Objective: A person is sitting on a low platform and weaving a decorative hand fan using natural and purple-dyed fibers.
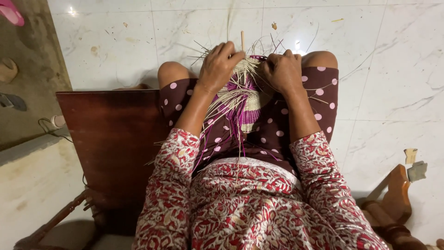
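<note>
A half-woven basket piece (247, 99) of cream and purple straw rests on my lap, between my knees. Loose straw strands (222, 120) fan out from it toward me and away over the floor. My left hand (219, 65) grips the far left edge of the weaving, fingers curled over it. My right hand (282, 69) clasps the far right edge with fingers closed on the strands. A thin stick (242, 40) stands up between the two hands.
I sit on a dark wooden seat (111, 139) over a white marble tile floor (393, 83). A carved wooden armrest (393, 203) is at the lower right. Sandals (11, 14) lie on a grey strip at the far left.
</note>
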